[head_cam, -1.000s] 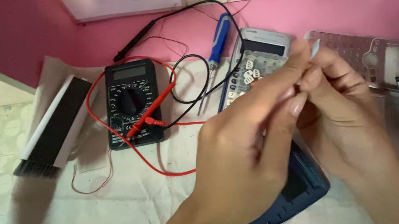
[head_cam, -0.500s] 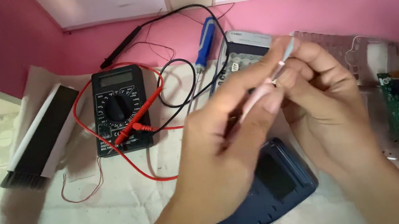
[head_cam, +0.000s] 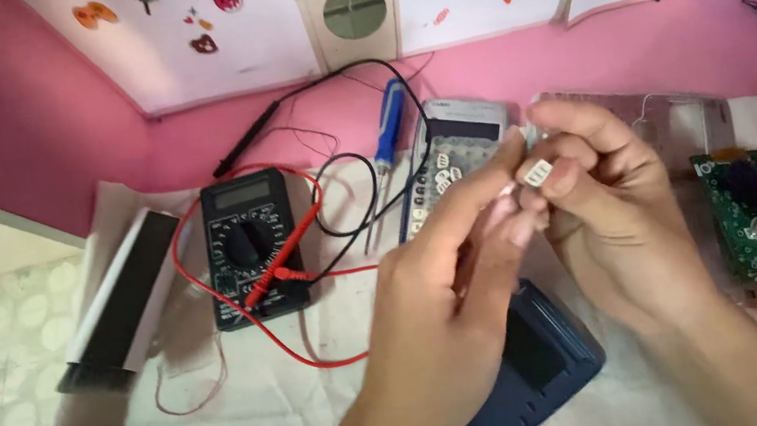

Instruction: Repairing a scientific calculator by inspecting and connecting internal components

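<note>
Head view, hands: left hand [head_cam: 444, 304] and right hand [head_cam: 615, 206] meet above the table, fingertips pinched together on a small white rectangular key cap [head_cam: 535, 173].
Beneath: dark blue moulded plastic casing [head_cam: 545, 369].
Behind: grey calculator body [head_cam: 455, 155], loose pale keys on it.
Left: black matte multimeter [head_cam: 249, 247], red lead [head_cam: 289, 257] draped over it.
Right: green circuit board [head_cam: 753, 214].

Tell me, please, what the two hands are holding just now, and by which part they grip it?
The right hand pinches a small white key-like piece by its edges at the fingertips; the left hand meets it there, its own hold too blurred to tell.
</note>
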